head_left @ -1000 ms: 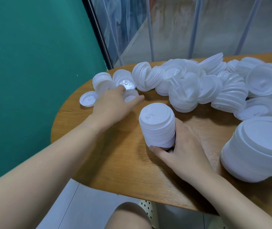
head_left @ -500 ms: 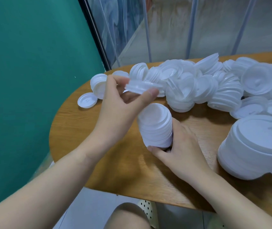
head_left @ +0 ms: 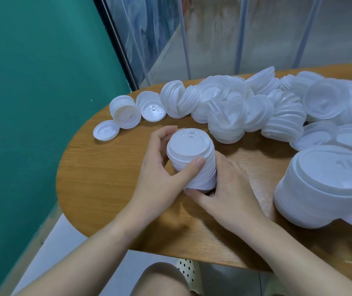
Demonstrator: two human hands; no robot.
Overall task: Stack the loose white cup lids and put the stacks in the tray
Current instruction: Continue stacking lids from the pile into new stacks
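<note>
A stack of white cup lids (head_left: pixel 192 161) stands on the wooden table (head_left: pixel 98 180) near its middle. My left hand (head_left: pixel 160 174) grips the stack's upper part, thumb on the near side and fingers behind. My right hand (head_left: pixel 228 193) holds the stack's base from the right, thumb under its near edge. A large pile of loose white lids (head_left: pixel 245 107) lies across the back of the table. No tray is in view.
A single flat lid (head_left: pixel 106 130), a short stack on its side (head_left: pixel 126 113) and an upturned lid (head_left: pixel 152 108) lie at the back left. A tall stack of lids (head_left: pixel 329 184) stands at the right. The table's rounded edge is at the left; a green wall is beyond.
My left hand picked lids from the back left, carried them over and set them on top of the stack. My right hand kept hold of the stack's base.
</note>
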